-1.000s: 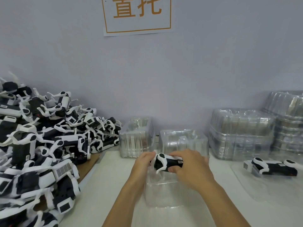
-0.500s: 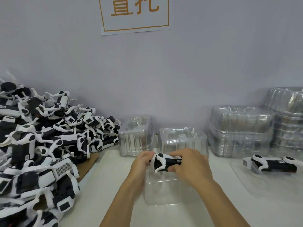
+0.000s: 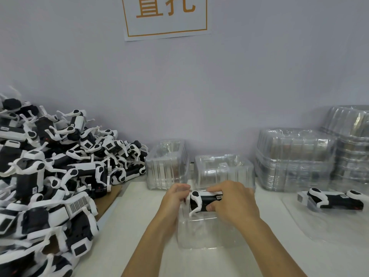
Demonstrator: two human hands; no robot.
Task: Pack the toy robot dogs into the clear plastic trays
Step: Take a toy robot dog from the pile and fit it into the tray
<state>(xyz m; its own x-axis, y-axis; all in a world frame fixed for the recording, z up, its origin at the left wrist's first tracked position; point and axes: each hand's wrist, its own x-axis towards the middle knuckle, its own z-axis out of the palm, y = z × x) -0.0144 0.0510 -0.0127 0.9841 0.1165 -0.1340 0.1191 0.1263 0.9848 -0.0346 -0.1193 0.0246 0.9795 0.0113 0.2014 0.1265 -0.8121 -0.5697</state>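
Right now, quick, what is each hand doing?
Left hand: fingers curled at the end of the toy dog, gripping it.
Right hand: pinching the dog's body over the clear tray.

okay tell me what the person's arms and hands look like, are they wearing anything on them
Both hands, left and right, are bare: no gloves, rings or watch show. The forearms are bare too, with no sleeves or wristbands in view up to the frame edge.
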